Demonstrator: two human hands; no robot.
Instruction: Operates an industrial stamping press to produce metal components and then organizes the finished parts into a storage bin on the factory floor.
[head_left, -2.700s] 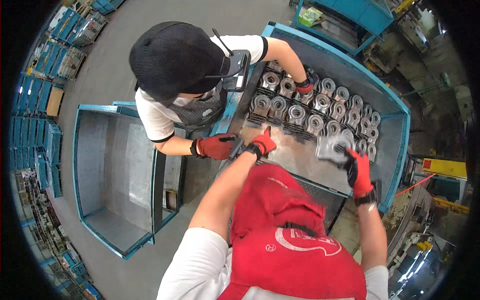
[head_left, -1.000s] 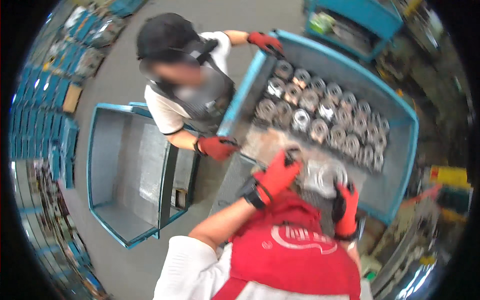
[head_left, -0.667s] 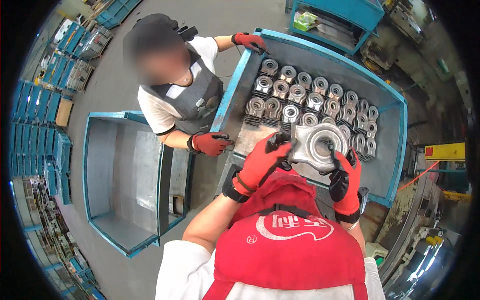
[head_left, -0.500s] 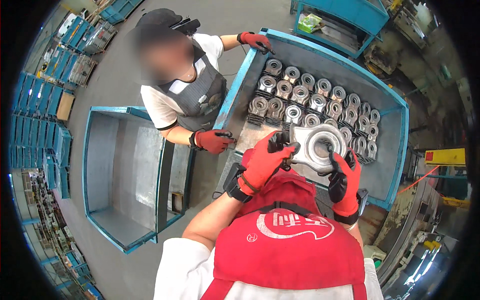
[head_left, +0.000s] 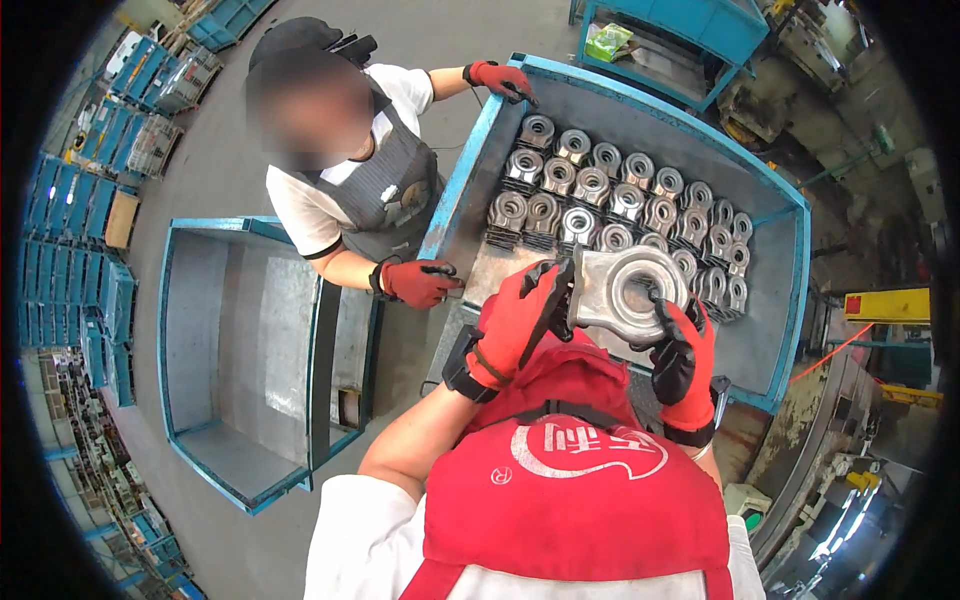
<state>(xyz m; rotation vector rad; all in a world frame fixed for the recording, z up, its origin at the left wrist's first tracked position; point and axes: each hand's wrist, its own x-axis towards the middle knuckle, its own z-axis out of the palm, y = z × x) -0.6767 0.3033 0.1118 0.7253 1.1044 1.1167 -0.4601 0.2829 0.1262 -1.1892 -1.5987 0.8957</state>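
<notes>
Between my two gloved hands I hold up a grey metal forging (head_left: 603, 293) with a round ring end and a flat squared end. My left hand (head_left: 525, 318), in a red and black glove, is closed on the squared end. My right hand (head_left: 685, 360) grips the ring, with fingers at its hole. Beyond, in a blue-rimmed metal bin (head_left: 660, 92), stand rows of stacked forgings (head_left: 627, 203) of the same shape, ring ends up. The part I hold hides some of the nearest stacks.
At the left a co-worker (head_left: 365, 170) in a grey apron rests one red-gloved hand (head_left: 500, 80) on the bin's rim; the other hand (head_left: 418, 283) is by its near side. A second blue bin (head_left: 245, 340) stands at the left. A blue cart (head_left: 690, 40) is behind.
The forging has turned slightly, and my left fingers have shifted to its squared end's edge. My right hand keeps its grip. The whole view has moved a little.
</notes>
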